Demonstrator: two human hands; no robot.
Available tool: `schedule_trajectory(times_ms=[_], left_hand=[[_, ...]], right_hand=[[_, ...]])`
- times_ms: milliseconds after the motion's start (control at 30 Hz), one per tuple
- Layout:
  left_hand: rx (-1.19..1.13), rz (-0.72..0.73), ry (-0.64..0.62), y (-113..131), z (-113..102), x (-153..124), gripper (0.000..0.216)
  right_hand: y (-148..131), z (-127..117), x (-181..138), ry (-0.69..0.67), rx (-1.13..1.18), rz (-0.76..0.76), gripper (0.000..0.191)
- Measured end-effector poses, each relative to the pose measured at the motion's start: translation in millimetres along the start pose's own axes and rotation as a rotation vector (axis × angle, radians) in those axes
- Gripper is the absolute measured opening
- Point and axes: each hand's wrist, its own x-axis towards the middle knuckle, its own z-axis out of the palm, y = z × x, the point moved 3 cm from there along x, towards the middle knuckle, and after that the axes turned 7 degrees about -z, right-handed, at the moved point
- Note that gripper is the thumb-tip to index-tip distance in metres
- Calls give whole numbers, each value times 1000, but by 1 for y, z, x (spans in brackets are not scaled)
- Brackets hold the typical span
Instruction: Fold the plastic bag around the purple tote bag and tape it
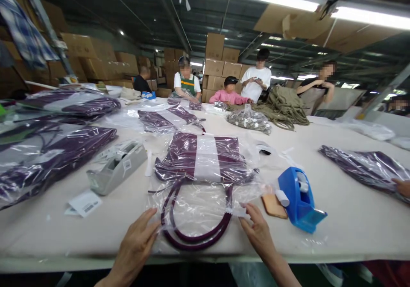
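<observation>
No readable text anywhere. White label card [83,203] on the table [352,218]: dark barcode-like marks, too small to make out. Small sticker on the side of the grey tape dispenser [115,166]: print blurred, illegible. Cardboard boxes [221,67] stacked at the back: plain faces, no legible markings. Blue tape dispenser [299,199]: no brand visible. Nothing else lettered in view.

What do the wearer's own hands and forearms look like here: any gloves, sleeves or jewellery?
Both are bare: the left hand and the right hand wear no gloves, rings or watch, and no sleeve shows on either forearm down to the frame's lower edge.
</observation>
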Motion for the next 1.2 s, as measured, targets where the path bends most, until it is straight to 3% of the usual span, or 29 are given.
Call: schedule_trajectory(times_ms=[100, 200, 267, 333, 433, 533, 633, 767, 867, 1000, 1100, 1133, 1200], left_hand=[[-40, -101, 59, 2, -12, 2, 24], [-9, -147, 106, 19, -24, 7, 20], [-23, -79, 91, 39, -25, 8, 25], [-116, 84, 7, 63, -18, 6, 32], [-196, 211, -116, 83, 0, 6, 32], [-193, 198, -205, 81, 12, 16, 23], [-249, 271, -318, 77, 16, 28, 4], [-257, 304, -357, 76, 23, 35, 13], [-281, 335, -334, 74, 27, 32, 14], [-310, 342, -532, 64, 22, 30, 7], [-409, 273, -662, 59, 11, 31, 40], [-450, 254, -647, 59, 7, 31, 48], [-506, 237, -526, 63, 1, 30, 44]], right_hand=[[-14, 9, -2, -82, 114, -34, 19], [-23, 13, -3, -13, 117, -70, 21], [-27, 16, -5, 37, 122, -94, 24], [-31, 18, -8, 42, 146, -105, 23], [-40, 21, -13, -41, 204, -116, 19], [-50, 22, -15, -152, 243, -157, 17], [-61, 23, -16, -150, 255, -143, 19], [-96, 46, -31, -204, 297, -279, 19], [-124, 71, -46, -162, 332, -374, 22], [-135, 84, -53, -148, 368, -363, 17], [-133, 77, -54, -217, 332, -497, 16], [-134, 74, -55, -229, 277, -562, 18], [-136, 69, -57, -218, 123, -667, 20]])
